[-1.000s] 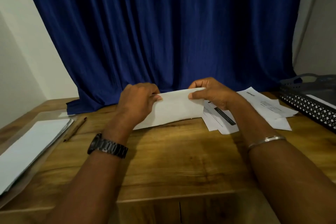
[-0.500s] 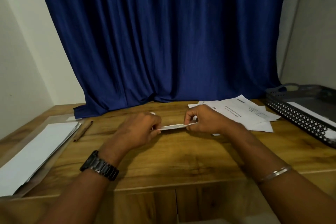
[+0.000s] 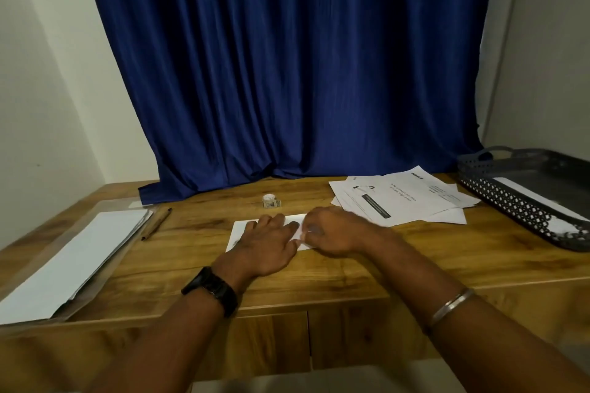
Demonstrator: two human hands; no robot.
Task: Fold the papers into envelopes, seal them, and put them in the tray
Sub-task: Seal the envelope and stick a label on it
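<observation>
The folded paper (image 3: 243, 231) lay flat on the wooden table (image 3: 319, 277), near its middle and just in front of the person. The left hand (image 3: 265, 244) rested on it palm down, fingers straight and slightly spread, pressing the sheet against the wood. The right hand (image 3: 333, 234) sat at the paper's right end, touching the left hand's fingertips; its fingers were curled, and as far as the blur allowed me to judge, thumb and forefinger pinched a lifted edge of the sheet. A dark watch (image 3: 212, 290) was on the left wrist and a thin metal bangle (image 3: 451, 305) on the right forearm. Just behind the paper stood a small roll of tape (image 3: 271, 201). To the right lay a loose heap of printed sheets (image 3: 402, 198), and beyond them, at the table's right edge, the dark perforated tray (image 3: 510, 206) with one white envelope (image 3: 539, 199) inside. On the left side a stack of blank paper (image 3: 73, 260) sat in a clear sleeve, a pencil (image 3: 157, 223) beside it. A blue curtain (image 3: 287, 57) hung behind the table.
</observation>
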